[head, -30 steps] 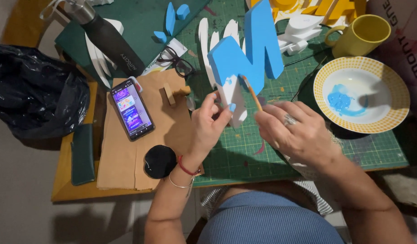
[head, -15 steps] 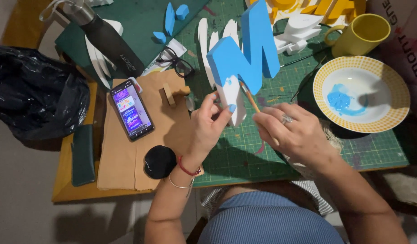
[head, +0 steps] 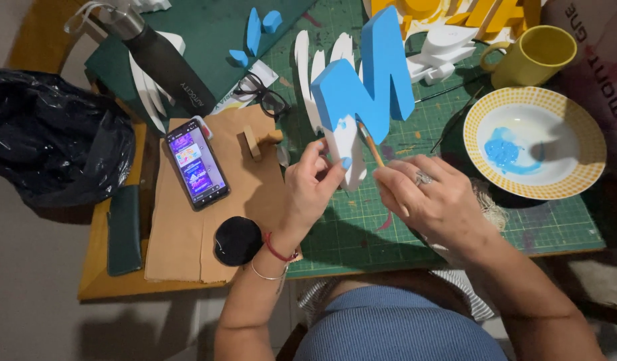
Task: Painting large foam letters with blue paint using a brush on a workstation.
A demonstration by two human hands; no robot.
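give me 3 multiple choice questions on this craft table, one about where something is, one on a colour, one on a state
1. Where does the phone lie?
A. on the brown paper, left of the left hand
B. inside the bowl
C. on top of the mug

2. What colour is the paint in the bowl?
A. red
B. blue
C. black

3. How far along is the foam letter?
A. wholly white
B. wholly blue
C. mostly blue, its lower end white

Answers:
1. A: the phone rests on the brown paper, left of the left hand.
2. B: a blue blot sits in the white middle of the yellow-rimmed bowl.
3. C: the top and middle are blue, while the part by the left hand is white, where the right hand holds the brush.
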